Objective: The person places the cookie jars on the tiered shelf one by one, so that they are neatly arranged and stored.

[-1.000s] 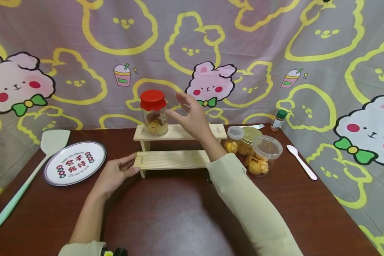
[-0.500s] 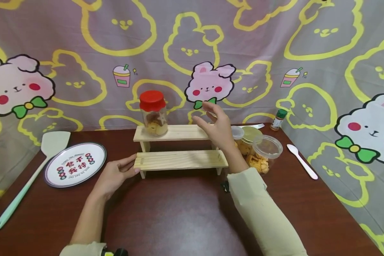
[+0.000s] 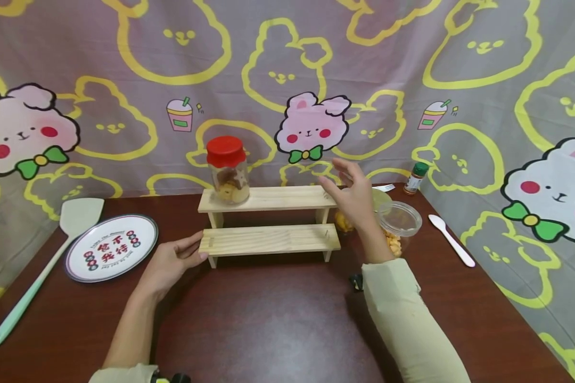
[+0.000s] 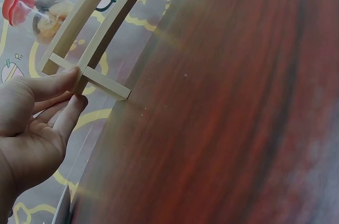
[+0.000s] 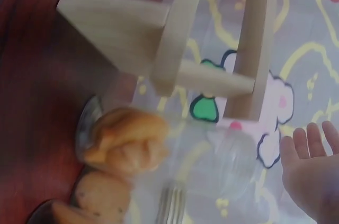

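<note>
A two-tier wooden shelf [image 3: 268, 238] stands on the brown table. On the left of its upper tier is a clear jar with a red lid [image 3: 227, 173] and cookies inside. My left hand [image 3: 170, 264] pinches the lower tier's left end between thumb and fingers, as the left wrist view shows. Past the shelf's right end, my right hand [image 3: 354, 202] hovers with loosely spread fingers and holds nothing. Just below it stands a small jar of orange snacks [image 5: 130, 142], mostly hidden by the hand in the head view.
Right of the shelf are a gold-lidded jar [image 3: 382, 200] and a wider clear jar [image 3: 400, 219]. A green-capped bottle [image 3: 415, 178], a fork [image 3: 385, 187] and a white spoon [image 3: 451, 240] lie farther right. A plate [image 3: 111, 248] and a spatula [image 3: 48, 274] are at left.
My right hand has moved from beside the red-lidded jar rightward, past the shelf's right end, to above the small jar. The left hand has stayed at the shelf's left end.
</note>
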### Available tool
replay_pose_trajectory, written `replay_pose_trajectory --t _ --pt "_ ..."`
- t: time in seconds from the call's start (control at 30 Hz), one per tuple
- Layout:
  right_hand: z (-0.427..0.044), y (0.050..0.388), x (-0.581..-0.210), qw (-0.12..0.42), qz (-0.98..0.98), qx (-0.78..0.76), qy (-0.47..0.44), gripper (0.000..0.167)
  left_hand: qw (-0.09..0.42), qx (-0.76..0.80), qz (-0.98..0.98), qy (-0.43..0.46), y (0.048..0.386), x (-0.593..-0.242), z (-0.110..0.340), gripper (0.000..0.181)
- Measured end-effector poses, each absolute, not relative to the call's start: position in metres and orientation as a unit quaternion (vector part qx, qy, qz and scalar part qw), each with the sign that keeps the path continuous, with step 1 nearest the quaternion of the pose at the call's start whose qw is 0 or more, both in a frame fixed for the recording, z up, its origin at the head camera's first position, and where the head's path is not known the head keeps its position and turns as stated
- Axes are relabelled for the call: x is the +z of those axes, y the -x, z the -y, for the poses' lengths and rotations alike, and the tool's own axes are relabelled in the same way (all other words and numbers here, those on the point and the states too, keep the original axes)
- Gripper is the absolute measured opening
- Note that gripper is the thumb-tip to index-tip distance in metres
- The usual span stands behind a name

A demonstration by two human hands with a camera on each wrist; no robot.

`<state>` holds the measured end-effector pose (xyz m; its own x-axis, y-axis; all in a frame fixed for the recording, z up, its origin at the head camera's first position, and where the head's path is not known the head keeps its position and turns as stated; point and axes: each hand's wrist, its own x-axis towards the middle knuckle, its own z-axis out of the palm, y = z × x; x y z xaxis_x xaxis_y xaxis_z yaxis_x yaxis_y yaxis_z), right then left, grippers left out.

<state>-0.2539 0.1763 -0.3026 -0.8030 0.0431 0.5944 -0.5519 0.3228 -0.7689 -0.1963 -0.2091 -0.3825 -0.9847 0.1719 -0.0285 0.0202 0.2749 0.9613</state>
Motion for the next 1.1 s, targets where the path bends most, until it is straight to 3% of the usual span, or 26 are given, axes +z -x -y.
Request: replay_pose_trajectory --t 0.4,0.73,1.1 --pt "-0.21 0.261 -0.32 0.307 0.779 0.542 -0.073 0.045 0.061 0.608 -0.789 -0.062 0.198 -0.384 0.209 0.061" --pt "-0.21 0.256 -0.326 0.232 0.832 0.502 -0.043 0.057 0.061 0.614 -0.784 -0.065 0.198 -0.386 0.209 0.06" --pt "-0.204 0.259 -0.338 0.214 0.836 0.505 0.0 0.059 0.056 0.61 -0.787 -0.067 0.197 -0.382 0.208 0.06"
